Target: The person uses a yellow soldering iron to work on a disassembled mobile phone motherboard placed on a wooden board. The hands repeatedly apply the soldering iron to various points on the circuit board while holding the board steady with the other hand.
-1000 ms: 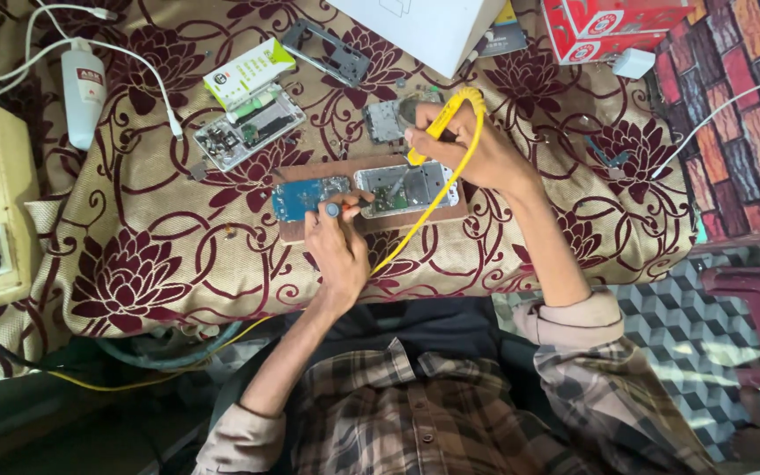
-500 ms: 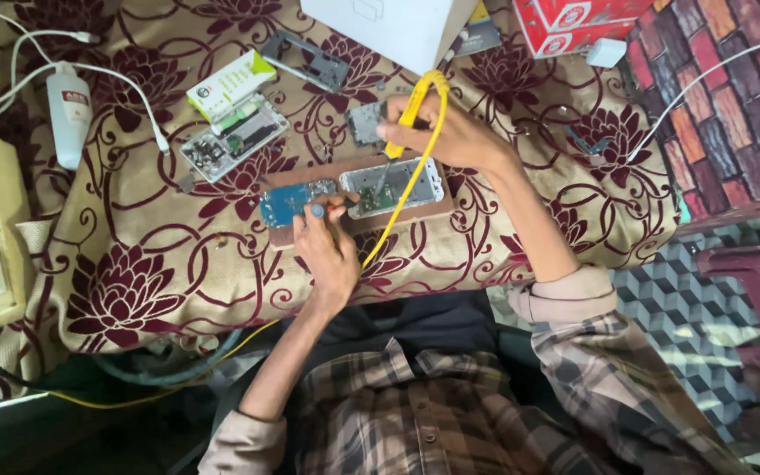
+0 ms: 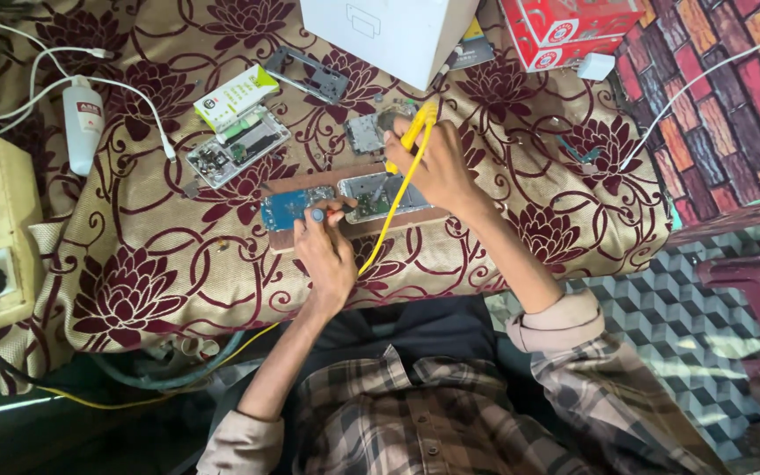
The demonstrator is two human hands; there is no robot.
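Both hands have barely shifted since the earlier frames: the left hand still pinches a small tool on the blue circuit board, near the bench's front edge. Beyond it, the right hand grips a yellow soldering iron over the opened phone; loose parts farther back suggest reassembly is left.

Flowered cloth-covered table — circuit boards, white box
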